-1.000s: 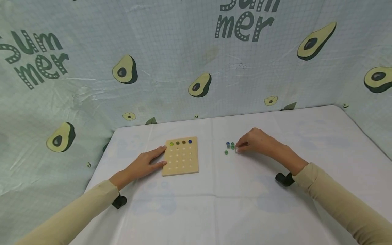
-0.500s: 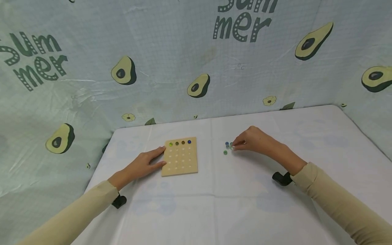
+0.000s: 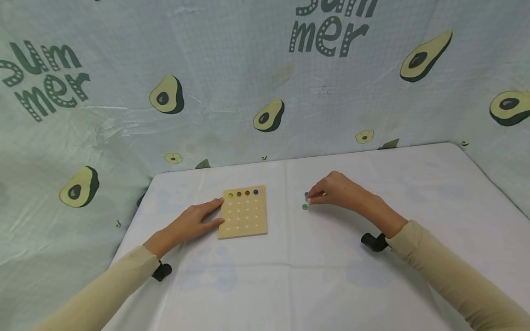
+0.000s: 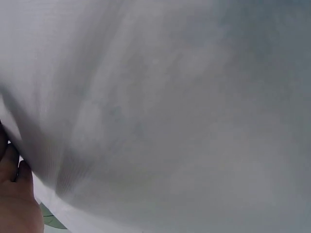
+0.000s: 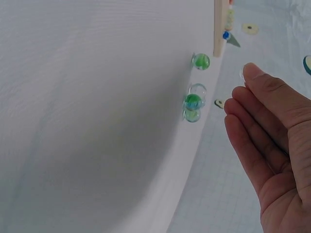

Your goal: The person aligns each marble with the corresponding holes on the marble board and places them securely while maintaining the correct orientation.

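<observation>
My left hand (image 3: 192, 223) lies at the left edge of a square wooden peg board (image 3: 243, 232), fingers extended and touching the edge. Along the board's far row sit a yellow-green marble (image 3: 230, 195), two brownish ones and a blue marble (image 3: 256, 192); the other hollows hold nothing. Between thumb and fingertips, my right hand (image 3: 337, 191) pinches a clear glass marble (image 5: 241, 73), mostly covered by the thumb. Beside it on the table are a green marble (image 3: 304, 207) and a blue marble (image 3: 306, 194). More green-and-clear marbles (image 5: 193, 102) cluster in the right wrist view, hidden from the head view by the hand.
A white cloth covers the table (image 3: 256, 294). Behind it hangs a pale curtain (image 3: 223, 92) printed with avocados and lettering. Black camera mounts sit under both wrists. The left wrist view shows mainly cloth and part of the left hand.
The right hand has moved left across the loose marbles, with the clear marble pinched, and now covers most of the cluster. The left hand and the board stay in place.
</observation>
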{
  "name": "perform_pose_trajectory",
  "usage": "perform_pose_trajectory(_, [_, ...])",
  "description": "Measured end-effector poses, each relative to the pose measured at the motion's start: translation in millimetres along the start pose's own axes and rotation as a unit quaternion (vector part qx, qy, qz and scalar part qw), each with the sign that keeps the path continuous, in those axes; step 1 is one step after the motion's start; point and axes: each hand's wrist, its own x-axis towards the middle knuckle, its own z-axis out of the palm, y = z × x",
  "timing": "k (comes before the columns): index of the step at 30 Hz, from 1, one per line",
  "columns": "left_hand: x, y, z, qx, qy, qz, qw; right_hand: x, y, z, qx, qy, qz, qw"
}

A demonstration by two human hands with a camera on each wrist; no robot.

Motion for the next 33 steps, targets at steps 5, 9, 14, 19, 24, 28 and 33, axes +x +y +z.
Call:
perform_pose_trajectory(5, [-0.6, 0.4, -2.2, 0.003, 0.002, 0.008, 1.0, 7, -5, 2, -0.003, -0.005, 0.0, 1.0])
perform_pose_trajectory(9, [-0.1, 0.5, -3.4, 0.006, 0.001, 0.01, 0.9999, 12, -9, 2, -0.006, -0.003, -0.006, 1.0])
perform_pose_trajectory(14, [-0.6, 0.1, -3.3, 0.002, -0.001, 0.009, 1.0, 18, -11, 5, -0.002, -0.002, -0.012, 1.0])
perform_pose_trajectory(19, [-1.0, 0.3, -2.5, -0.004, -0.003, 0.005, 1.0, 25, -14, 11, 0.018, -0.006, -0.006, 1.0])
perform_pose_trajectory(24, [-1.1, -0.6, -1.7, -0.009, 0.0, 0.008, 0.9999, 31, -22, 14, 0.033, -0.012, 0.011, 0.999])
perform_pose_trajectory(28, [-1.3, -1.8, -1.1, -0.011, 0.002, 0.013, 0.9998, 35, -27, 16, 0.03, -0.015, 0.017, 0.999])
perform_pose_trajectory(33, [-1.6, -1.7, -0.7, -0.015, 0.005, 0.014, 0.9998, 38, -29, 18, 0.039, -0.012, 0.013, 0.999])
